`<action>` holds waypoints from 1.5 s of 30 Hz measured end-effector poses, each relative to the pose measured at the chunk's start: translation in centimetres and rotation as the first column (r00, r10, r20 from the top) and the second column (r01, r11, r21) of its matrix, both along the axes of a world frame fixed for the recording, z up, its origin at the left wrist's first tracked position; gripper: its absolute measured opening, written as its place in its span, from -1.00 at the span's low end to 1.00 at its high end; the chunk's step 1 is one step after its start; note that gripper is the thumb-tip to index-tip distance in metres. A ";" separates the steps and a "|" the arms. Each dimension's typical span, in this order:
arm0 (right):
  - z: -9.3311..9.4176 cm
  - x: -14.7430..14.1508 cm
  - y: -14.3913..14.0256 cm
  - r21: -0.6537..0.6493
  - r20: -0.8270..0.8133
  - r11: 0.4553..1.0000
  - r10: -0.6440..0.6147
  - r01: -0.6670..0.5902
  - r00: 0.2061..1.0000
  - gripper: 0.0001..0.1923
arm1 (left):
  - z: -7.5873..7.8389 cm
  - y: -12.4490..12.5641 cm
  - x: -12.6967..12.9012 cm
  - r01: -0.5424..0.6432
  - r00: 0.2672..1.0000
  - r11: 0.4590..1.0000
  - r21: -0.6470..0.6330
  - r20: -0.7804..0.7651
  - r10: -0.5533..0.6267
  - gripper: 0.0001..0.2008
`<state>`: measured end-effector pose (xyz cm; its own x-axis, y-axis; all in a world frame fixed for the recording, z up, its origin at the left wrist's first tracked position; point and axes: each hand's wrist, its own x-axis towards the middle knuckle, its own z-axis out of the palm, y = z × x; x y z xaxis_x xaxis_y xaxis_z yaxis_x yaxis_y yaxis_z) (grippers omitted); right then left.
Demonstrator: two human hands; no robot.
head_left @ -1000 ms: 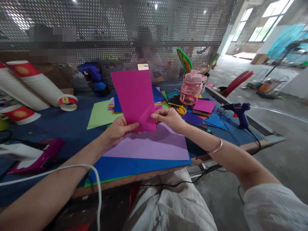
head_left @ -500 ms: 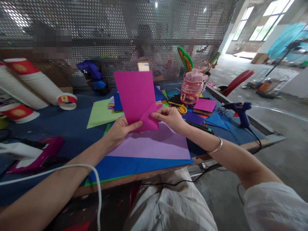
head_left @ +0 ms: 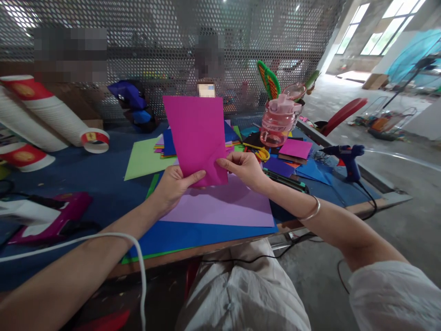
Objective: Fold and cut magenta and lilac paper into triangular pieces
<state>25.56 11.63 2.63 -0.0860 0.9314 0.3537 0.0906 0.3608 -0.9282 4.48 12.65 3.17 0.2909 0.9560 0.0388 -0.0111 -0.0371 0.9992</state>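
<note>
so far, one corner fold on a magenta paper sheet (head_left: 196, 133)
left hand (head_left: 174, 186) and right hand (head_left: 244, 169) pinch its bottom edge, holding it upright above the lilac sheet (head_left: 223, 207) on the table (head_left: 86, 179); only the lower right corner looks creased, the rest flat.

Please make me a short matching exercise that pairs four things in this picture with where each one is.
Things:
1. magenta paper
2. lilac sheet
3. blue glue gun
4. pink bottle

Places:
A. near the table's right edge
B. flat on the table under the hands
C. upright behind the scissors
D. held up by the left hand and right hand

Pairs: 1-D, 2-B, 3-A, 4-C
</note>
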 end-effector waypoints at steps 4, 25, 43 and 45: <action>0.1 -0.1 0.0 -0.019 -0.017 1.000 0.009 -0.009 1.000 -0.36 | 0.2 -0.1 0.1 -0.023 1.000 1.000 -0.004 -0.007 0.023 -0.63; 0.1 -0.4 0.0 0.080 -0.082 0.996 0.040 -0.034 0.996 -0.34 | 0.4 -0.7 0.2 0.047 0.999 0.999 0.022 -0.016 -0.047 -0.71; 0.6 0.3 0.0 0.272 0.007 0.948 -0.174 0.166 0.985 -0.29 | 0.9 -1.3 0.6 0.112 0.974 0.967 -0.230 -0.165 -0.153 -0.52; 0.6 0.2 0.1 0.271 -0.001 0.947 -0.181 0.174 0.984 -0.29 | 1.0 -1.6 0.7 0.109 0.977 0.977 -0.186 -0.160 -0.140 -0.55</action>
